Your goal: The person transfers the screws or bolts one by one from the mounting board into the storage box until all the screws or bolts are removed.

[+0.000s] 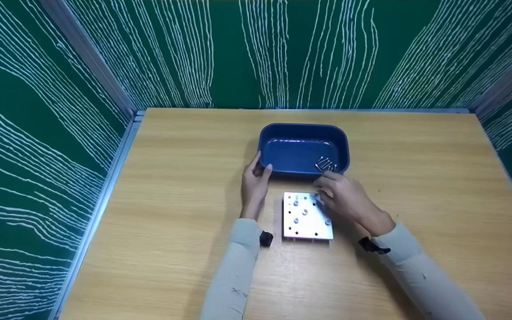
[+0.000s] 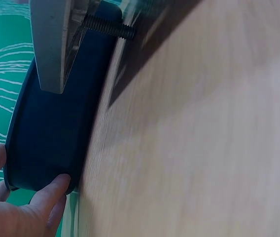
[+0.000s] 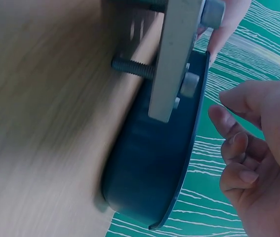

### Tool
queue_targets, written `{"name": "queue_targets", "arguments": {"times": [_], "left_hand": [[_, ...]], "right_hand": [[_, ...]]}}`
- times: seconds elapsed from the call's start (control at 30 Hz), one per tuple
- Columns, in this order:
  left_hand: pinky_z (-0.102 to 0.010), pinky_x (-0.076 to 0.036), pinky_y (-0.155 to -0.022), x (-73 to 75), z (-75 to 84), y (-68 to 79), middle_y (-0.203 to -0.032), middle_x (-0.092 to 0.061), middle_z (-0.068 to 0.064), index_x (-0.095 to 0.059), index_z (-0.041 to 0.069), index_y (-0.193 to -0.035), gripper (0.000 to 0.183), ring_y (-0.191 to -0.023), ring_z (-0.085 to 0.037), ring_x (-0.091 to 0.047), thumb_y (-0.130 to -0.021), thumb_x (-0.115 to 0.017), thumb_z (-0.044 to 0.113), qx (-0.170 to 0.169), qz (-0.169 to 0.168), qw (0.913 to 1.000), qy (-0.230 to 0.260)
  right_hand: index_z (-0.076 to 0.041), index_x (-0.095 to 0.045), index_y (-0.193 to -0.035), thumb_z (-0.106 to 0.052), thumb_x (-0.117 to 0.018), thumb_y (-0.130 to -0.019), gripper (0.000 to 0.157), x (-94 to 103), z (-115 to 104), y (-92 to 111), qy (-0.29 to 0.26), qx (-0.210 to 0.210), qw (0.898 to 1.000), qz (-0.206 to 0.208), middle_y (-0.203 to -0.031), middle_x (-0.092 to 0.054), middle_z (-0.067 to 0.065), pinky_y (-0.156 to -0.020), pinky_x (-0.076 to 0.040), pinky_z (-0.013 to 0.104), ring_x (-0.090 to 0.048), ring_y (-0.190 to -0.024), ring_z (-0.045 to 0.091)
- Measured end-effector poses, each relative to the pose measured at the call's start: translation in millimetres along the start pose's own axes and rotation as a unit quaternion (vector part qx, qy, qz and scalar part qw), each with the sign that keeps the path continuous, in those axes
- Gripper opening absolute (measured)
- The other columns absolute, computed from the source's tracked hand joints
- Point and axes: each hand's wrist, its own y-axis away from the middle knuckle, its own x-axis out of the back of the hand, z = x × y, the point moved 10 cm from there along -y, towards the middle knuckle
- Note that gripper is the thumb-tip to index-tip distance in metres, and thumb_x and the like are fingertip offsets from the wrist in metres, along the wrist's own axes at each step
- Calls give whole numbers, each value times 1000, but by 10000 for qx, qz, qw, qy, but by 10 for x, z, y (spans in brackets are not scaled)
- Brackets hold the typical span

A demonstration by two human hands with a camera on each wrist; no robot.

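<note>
A dark blue bin [image 1: 300, 171] holds a small pile of metal screws [image 1: 326, 163] in its front right corner. My left hand [image 1: 254, 184] grips the bin's front left corner, thumb on the front wall and fingers at the side. Over the front right rim, my right hand [image 1: 342, 195] hovers near the screws. Its fingers [image 3: 236, 148] are loosely bent and nothing shows between them. In front of the bin is a square metal plate [image 1: 302, 229] with several holes. Several bolts sit in it, and a threaded bolt [image 3: 135, 68] sticks out beneath.
Everything stands on a wood-grain table [image 1: 185, 178]. Green panels [image 1: 227, 53] with white wavy lines rise behind it and at both sides, joined by metal frame posts [image 1: 91, 58]. A small black device is worn on each wrist.
</note>
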Motion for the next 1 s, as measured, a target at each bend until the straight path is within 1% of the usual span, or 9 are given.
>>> {"name": "queue_targets", "arguments": {"times": [0.17,0.37,0.43,0.53,0.67,0.87,1.0], "left_hand": [[-40,-51,-112,-1,1,-2,-148,-55,-13,-51,25,-159,57,-136,-28,-59,-104,-68,22,17,-2,10000,-52],[-39,-50,-112,-10,-18,-8,-150,-54,-13,-51,24,-159,57,-137,-28,-58,-105,-68,21,47,-2,10000,11],[-38,-51,-112,-13,-26,-11,-151,-54,-13,-51,24,-159,57,-138,-28,-58,-105,-68,21,59,-1,10000,62],[-39,-51,-111,-16,-9,-10,-148,-54,-17,-51,21,-159,57,-136,-30,-59,-104,-68,19,-26,-19,9998,190],[-40,-52,-110,-11,16,0,-142,-55,-20,-51,17,-158,56,-133,-30,-62,-105,-67,17,-138,-23,9997,202],[-39,-51,-111,1,0,3,-142,-57,-17,-51,20,-159,57,-131,-28,-62,-104,-68,19,-49,42,9999,93],[-40,-51,-110,2,8,0,-143,-57,-17,-51,22,-158,57,-131,-28,-62,-104,-69,20,-46,56,10000,52]], "right_hand": [[-7,-78,-111,-5,-79,-93,18,-58,-10,37,16,-107,9998,-182,-103,-74,8,-83,-64,43,-73,-94,25],[-8,-78,-113,-5,-82,-90,23,-119,-26,81,45,-178,9993,-329,-105,-73,7,-82,-63,42,-73,-94,24],[-8,-78,-112,-4,-83,-89,24,-123,-54,91,14,-127,9994,-320,-104,-73,7,-81,-63,41,-72,-92,23],[-8,-78,-110,-5,-83,-88,23,-129,-122,106,10,53,9996,-286,-103,-73,6,-79,-63,40,-72,-91,23],[-8,-79,-109,-9,-84,-88,22,-141,-218,124,37,309,9991,-280,-101,-73,5,-78,-62,40,-72,-91,22],[-9,-80,-110,-16,-85,-90,22,-194,-278,136,5,399,9983,-418,-102,-75,4,-79,-63,38,-74,-91,21],[-9,-81,-108,-17,-86,-90,21,-220,-297,140,60,413,9979,-492,-101,-75,4,-79,-64,37,-75,-90,21]]}}
